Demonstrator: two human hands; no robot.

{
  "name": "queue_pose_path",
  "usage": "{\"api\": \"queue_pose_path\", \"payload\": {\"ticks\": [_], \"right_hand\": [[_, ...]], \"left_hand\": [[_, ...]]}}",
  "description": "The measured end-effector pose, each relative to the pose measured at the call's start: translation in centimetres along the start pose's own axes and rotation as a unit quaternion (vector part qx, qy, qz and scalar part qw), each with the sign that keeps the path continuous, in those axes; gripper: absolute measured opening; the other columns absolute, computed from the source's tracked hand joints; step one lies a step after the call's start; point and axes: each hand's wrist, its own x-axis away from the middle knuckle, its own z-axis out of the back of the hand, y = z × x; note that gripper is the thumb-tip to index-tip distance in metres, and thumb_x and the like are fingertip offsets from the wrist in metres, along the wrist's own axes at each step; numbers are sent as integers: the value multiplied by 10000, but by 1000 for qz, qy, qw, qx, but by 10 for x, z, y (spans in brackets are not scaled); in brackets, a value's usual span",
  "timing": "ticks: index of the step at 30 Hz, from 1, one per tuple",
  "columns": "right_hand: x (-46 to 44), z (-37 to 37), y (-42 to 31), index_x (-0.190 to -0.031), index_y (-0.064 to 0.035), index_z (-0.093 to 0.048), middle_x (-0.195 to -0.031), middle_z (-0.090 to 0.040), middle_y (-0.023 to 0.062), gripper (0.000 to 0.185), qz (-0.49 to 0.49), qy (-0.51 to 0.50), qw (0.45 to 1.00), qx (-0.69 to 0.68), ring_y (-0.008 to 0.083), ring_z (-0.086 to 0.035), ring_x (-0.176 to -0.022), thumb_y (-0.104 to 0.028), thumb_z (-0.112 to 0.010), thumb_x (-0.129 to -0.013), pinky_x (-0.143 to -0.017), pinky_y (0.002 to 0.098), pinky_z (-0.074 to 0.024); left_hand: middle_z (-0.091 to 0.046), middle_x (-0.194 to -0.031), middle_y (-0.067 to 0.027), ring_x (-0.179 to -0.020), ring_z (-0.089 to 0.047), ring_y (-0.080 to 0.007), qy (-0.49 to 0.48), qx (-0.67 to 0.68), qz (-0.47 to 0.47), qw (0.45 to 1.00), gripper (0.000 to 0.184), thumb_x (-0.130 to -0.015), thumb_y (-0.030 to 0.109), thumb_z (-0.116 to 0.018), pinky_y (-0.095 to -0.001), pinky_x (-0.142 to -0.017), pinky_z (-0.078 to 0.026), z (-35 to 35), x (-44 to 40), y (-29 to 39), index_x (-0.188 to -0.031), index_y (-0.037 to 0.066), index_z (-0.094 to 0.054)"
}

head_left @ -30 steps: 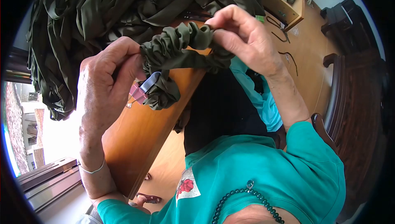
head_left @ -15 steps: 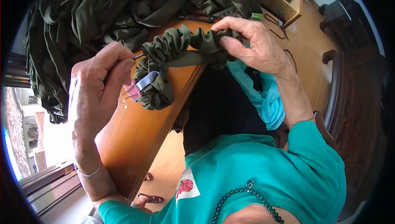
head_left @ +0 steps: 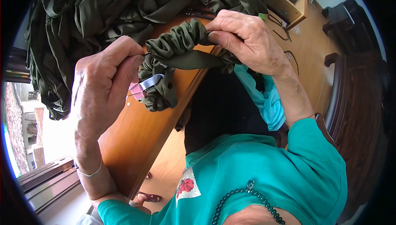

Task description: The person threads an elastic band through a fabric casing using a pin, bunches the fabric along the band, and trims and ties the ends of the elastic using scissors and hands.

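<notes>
Dark-green ruched fabric [head_left: 175, 41], upper centre, is pinched in the right hand [head_left: 253, 39]. The left hand [head_left: 103, 74] pinches a thin dark rod [head_left: 146, 54] beside it.

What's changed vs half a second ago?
Left hand has moved right, fingertips now close to the ruffled cloth; the thin dark rod seen there before can't be made out. Right hand has shifted slightly left and away from the body, pinching the cloth's right end. Nothing visibly let go. Pink clip still at the grey strap's end.
</notes>
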Motion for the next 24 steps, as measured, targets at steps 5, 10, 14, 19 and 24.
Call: {"api": "queue_pose_path", "payload": {"ticks": [5, 10, 14, 19, 24], "right_hand": [[4, -1, 0, -990, 7, -658, -840, -627, 104, 133, 11, 30, 999, -4, 221, -624, -765, -66, -662, -878, -704, 317, -494], [3, -9, -7, -954, -1, -667, -840, -649, 116, 132, 21, 54, 998, 1, 261, -649, -766, -14, -672, -823, -695, 333, -518], [1, -20, -9, -941, -20, -663, -862, -663, 113, 141, 52, 54, 997, 21, 284, -660, -782, -28, -692, -804, -689, 343, -532], [-2, -13, -11, -1037, -23, -628, -868, -646, 85, 250, 5, 54, 997, -48, 223, -653, -769, -96, -724, -818, -700, 307, -532], [10, -5, -1, -1040, -51, -607, -955, -614, 23, 226, -102, 60, 975, -190, 125, -617, -874, -138, -694, -851, -814, 282, -502]], "left_hand": [[-568, -649, -63, -583, -562, -91, 4, -1, 7, 1000, 82, -935, 37, -542, -243, -552, -433, 3, 1, 2, -915, -22, -597], [-570, -634, -107, -563, -603, -213, 27, -34, 1, 999, 15, -886, 7, -590, -307, -567, -465, -7, 0, 0, -896, -2, -596], [-602, -657, -119, -599, -638, -216, 2, 25, 41, 999, 34, -885, 6, -597, -304, -574, -471, -17, 0, 3, -917, -6, -597], [-636, -684, -48, -663, -621, -76, -6, 212, 105, 972, 83, -912, 43, -635, -233, -597, -475, -17, 0, -3, -937, -29, -602], [-645, -710, -14, -626, -542, -15, -22, 253, 109, 961, 93, -943, 71, -612, -184, -552, -423, -17, -2, -16, -954, -21, -621]]}}
